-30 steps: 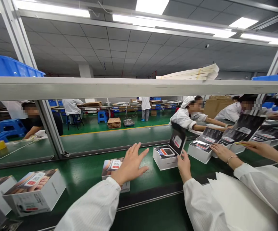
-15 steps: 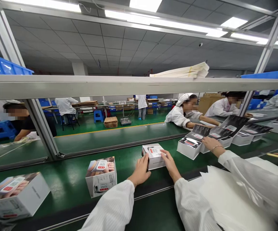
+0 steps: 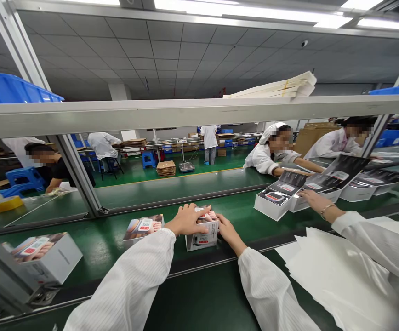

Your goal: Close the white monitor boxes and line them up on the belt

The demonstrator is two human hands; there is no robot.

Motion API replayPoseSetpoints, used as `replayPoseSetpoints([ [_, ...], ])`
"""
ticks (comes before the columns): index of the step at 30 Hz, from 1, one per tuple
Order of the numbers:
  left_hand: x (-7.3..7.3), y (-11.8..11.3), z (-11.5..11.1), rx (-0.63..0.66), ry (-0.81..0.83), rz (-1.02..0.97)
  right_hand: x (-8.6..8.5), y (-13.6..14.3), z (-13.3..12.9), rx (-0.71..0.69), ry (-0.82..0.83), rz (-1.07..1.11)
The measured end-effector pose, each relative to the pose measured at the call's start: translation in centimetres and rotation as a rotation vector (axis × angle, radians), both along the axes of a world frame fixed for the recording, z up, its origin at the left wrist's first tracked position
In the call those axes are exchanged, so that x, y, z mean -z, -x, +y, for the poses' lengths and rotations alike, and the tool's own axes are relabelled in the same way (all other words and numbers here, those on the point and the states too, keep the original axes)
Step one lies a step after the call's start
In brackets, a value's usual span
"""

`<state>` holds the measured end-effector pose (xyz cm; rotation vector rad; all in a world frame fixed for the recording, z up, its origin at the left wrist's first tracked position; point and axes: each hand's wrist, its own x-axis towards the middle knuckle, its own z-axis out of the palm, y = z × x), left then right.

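Note:
A small printed product box [image 3: 202,236] sits on the green conveyor belt in front of me, lid closed, with a device and a hand pictured on it. My left hand [image 3: 187,220] grips it from the left, fingers over its top. On the right side, my right hand [image 3: 230,232] presses against it with bent fingers. Just left of my left hand stands a similar closed box [image 3: 142,227], partly hidden by my sleeve. Another closed box [image 3: 53,257] stands farther left.
At right, several white boxes [image 3: 273,200] stand with dark lids raised. A co-worker's hand [image 3: 315,201] touches one. White sheets [image 3: 337,276] lie at the near right. A metal post [image 3: 78,174] rises at left, and a shelf beam [image 3: 151,112] crosses above the belt.
The box between my hands has turned, so a printed side now faces me, and it sits slightly farther left. My left hand has moved up over its top. The view has shifted a little.

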<state>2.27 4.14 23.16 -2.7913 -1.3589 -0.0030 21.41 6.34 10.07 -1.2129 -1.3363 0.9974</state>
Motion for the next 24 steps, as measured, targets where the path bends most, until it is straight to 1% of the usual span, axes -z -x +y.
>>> replayPoseSetpoints([
  [3, 0.2, 1.2, 0.0, -0.021, 0.035, -0.014, 0.1, -0.6, -1.3, -0.014, 0.027, -0.061],
  [7, 0.2, 2.3, -0.7, -0.004, 0.017, -0.032, 1.0, -1.5, -2.7, 0.058, -0.020, -0.059],
  [11, 0.0, 3.5, -1.2, -0.011, 0.026, -0.045, 1.9, -2.2, -3.3, 0.104, -0.053, -0.013],
  [15, 0.0, 4.9, -1.3, -0.011, 0.035, -0.045, 2.2, -1.9, -3.6, 0.127, -0.074, -0.006],
  [17, 0.2, 5.0, -1.8, -0.018, -0.042, -0.043, 2.2, -1.4, -3.7, 0.140, -0.088, -0.021],
  [19, 0.8, 4.5, -2.9, -0.016, -0.192, -0.073, 2.2, -1.2, -3.6, 0.151, -0.099, -0.020],
  [20, 1.2, 4.0, -3.7, 0.000, -0.262, -0.104, 2.2, -1.5, -3.3, 0.176, -0.110, -0.017],
  [21, 1.8, 3.5, -4.7, 0.030, -0.312, -0.142, 2.1, -2.1, -3.0, 0.230, -0.129, -0.018],
  [22, 2.6, 2.8, -5.8, 0.071, -0.336, -0.179, 1.9, -3.1, -2.5, 0.319, -0.153, -0.022],
  [23, 3.6, 2.2, -6.8, 0.121, -0.336, -0.209, 1.6, -4.6, -1.9, 0.445, -0.175, -0.032],
  [24, 4.8, 1.5, -7.8, 0.174, -0.318, -0.232, 1.3, -6.5, -1.2, 0.601, -0.180, -0.047],
])
